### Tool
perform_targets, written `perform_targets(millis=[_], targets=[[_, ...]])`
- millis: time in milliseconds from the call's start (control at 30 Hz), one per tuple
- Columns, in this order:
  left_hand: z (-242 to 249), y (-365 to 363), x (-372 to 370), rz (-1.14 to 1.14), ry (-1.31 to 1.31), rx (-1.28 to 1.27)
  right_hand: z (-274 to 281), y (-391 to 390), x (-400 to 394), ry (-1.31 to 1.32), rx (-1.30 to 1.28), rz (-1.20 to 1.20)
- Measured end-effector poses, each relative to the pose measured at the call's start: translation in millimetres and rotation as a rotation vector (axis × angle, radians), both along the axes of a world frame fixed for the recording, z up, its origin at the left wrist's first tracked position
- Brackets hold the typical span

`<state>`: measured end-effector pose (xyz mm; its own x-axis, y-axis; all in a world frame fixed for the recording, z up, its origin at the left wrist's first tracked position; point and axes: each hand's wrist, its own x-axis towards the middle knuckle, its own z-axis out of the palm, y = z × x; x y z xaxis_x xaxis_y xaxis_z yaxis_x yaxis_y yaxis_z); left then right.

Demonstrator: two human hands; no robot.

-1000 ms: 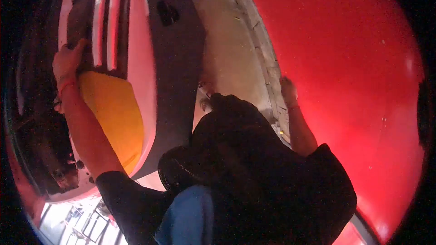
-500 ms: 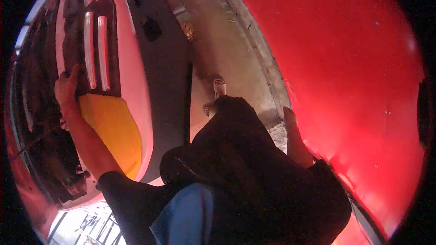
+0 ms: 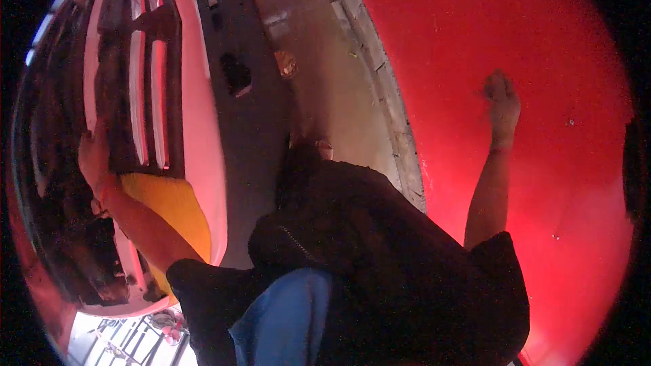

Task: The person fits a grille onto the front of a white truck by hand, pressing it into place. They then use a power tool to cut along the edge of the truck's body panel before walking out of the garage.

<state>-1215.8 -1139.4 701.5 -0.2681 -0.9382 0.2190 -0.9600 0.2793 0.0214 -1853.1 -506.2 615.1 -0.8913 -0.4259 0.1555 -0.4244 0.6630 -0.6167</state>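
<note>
On the left side, my left hand (image 3: 95, 157) is closed at the pink edge strip beside a dark, glossy area of a large pink-and-black panel (image 3: 200, 108). What its fingers hold, if anything, is too dark to make out. Two long pale bars (image 3: 138, 95) and a yellow ribbed patch (image 3: 178, 207) lie to the right of that hand. My right hand (image 3: 502, 105) is raised in front of the large red surface (image 3: 542, 27), its fingers curled and blurred; whether it touches the surface cannot be told.
A dark flat band (image 3: 254, 156) runs along the pink panel. Beyond it lies a brown floor (image 3: 339, 88) edged by a stone kerb (image 3: 386, 74). A small orange-brown object (image 3: 286, 64) rests near the band. Bright metal framework (image 3: 129, 339) shows at the bottom left.
My right hand has risen from beside the kerb to in front of the red surface. My left hand remains by the panel, slightly lower in view. The foot is now mostly hidden.
</note>
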Motion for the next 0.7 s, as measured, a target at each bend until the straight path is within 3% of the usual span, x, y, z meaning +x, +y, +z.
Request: perform_targets(millis=[67,167,267,400,467,567,600,667,700], targets=[[15,19,-22,0.042,0.054,0.053,40,-41,18,-0.201,-0.297,-0.237],[26,27,-36,0.183,0.182,0.145,68,-74,16,-0.233,-0.287,-0.251],[4,-7,-12,0.154,-0.041,0.065,85,-110,9,-0.230,-0.340,-0.241],[26,31,-76,0.337,0.126,0.074,88,-138,-53,-0.217,-0.289,-0.080],[22,25,-86,0.411,0.200,0.076,82,-162,-90,-0.213,-0.147,-0.060],[3,-1,-76,0.264,0.171,-0.036,74,-211,-125,-0.158,0.070,-0.088],[-2,-12,-65,0.212,-0.210,-0.102,69,-225,-137,-0.158,0.087,-0.069],[-4,-21,-78,0.145,-0.613,-0.121,57,-237,-156,-0.210,0.095,-0.089],[2,-18,-104,0.332,-0.195,-0.134,56,-235,-161,-0.214,0.120,-0.078]])
